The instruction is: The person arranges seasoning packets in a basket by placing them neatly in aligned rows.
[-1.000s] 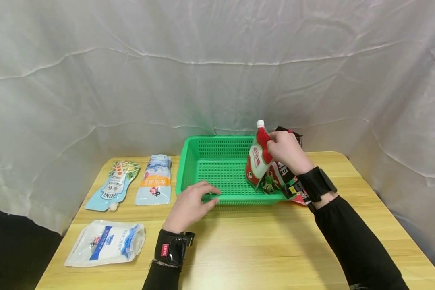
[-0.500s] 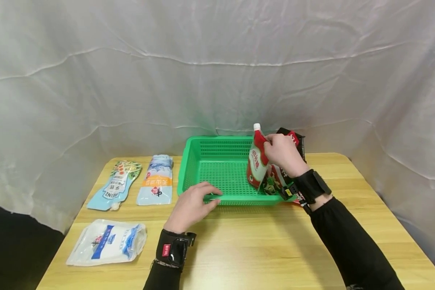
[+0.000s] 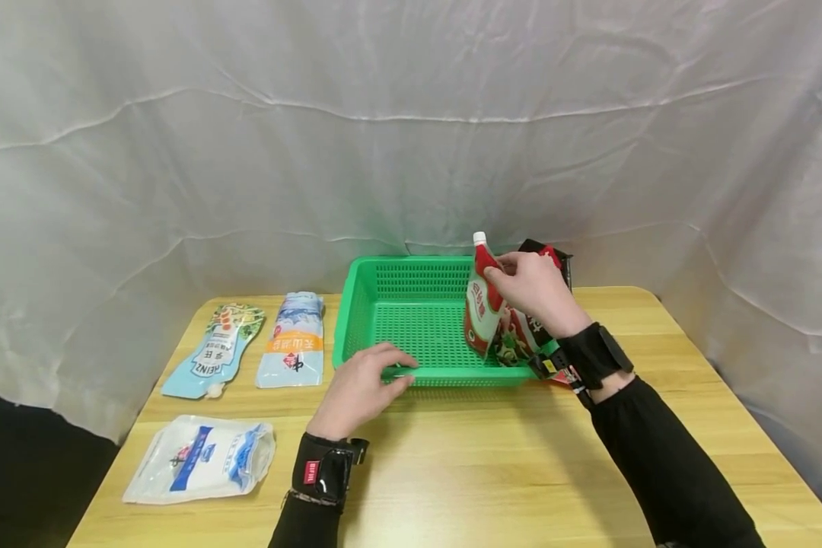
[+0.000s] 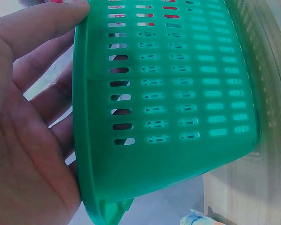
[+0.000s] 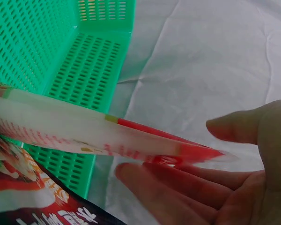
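A green slotted basket stands mid-table. My left hand rests on its front rim, fingers fairly straight and thumb along the rim's edge. A red spouted pouch with a white cap stands upright in the basket's right end. It leans by a red-and-black pack. My right hand is at the pouch's top. Its straight fingers touch the pouch just below the spout, and the thumb stands a little apart.
Left of the basket lie a green-topped Heinz pouch and a blue-and-orange pouch. A white-and-blue bag sits near the wooden table's front left corner. White cloth hangs behind and beside the table.
The right hand has shifted the red pouch slightly left and more upright in the basket, and its fingers have loosened. The left hand has stayed on the rim.
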`<action>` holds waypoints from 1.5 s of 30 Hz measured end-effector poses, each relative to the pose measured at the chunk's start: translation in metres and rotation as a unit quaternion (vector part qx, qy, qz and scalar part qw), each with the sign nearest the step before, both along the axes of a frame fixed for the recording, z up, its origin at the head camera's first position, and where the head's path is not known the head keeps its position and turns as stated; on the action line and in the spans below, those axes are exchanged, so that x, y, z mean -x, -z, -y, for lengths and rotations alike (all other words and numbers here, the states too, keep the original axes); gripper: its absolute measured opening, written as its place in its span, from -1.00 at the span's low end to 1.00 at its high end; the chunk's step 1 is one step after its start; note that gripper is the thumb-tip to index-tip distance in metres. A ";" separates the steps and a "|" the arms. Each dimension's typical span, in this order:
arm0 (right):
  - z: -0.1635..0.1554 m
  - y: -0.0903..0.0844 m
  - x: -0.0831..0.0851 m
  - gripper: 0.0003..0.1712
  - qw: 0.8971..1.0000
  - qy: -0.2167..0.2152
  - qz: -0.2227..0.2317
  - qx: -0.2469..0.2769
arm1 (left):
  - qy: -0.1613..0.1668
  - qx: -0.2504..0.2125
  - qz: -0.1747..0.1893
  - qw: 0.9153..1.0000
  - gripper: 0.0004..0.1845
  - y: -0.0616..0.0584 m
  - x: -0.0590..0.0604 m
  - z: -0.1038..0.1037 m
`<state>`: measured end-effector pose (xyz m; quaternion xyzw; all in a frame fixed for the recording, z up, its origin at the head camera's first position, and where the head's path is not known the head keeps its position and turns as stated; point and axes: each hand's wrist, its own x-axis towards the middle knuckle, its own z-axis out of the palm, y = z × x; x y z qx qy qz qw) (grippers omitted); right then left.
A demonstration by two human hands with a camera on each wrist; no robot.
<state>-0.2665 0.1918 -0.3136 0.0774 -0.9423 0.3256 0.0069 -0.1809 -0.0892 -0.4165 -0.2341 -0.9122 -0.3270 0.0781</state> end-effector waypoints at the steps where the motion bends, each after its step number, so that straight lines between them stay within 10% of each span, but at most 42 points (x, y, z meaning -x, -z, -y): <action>1: -0.002 0.000 -0.003 -0.37 1.000 -0.001 -0.008 0.001 | 0.000 0.001 0.000 1.000 -0.79 0.000 0.000 0.000; 7: -0.013 0.001 -0.019 -0.36 0.990 0.009 -0.123 0.065 | 0.003 0.000 0.001 1.000 -0.78 0.000 0.000 0.000; 14: -0.030 -0.005 -0.030 -0.67 0.933 0.037 -0.317 0.168 | 0.001 -0.005 0.001 1.000 -0.79 -0.002 0.000 0.000; 21: -0.060 -0.001 -0.038 -0.66 0.896 0.104 -0.380 0.206 | 0.002 -0.006 0.001 1.000 -0.79 -0.002 0.000 0.000; 35: -0.109 0.062 -0.038 -0.57 0.925 0.221 -0.258 0.171 | 0.000 -0.004 0.004 1.000 -0.78 -0.002 0.000 0.000; 45: -0.125 0.102 -0.021 -0.45 0.963 0.202 -0.132 0.119 | -0.002 0.000 0.001 1.000 -0.79 -0.001 0.000 0.000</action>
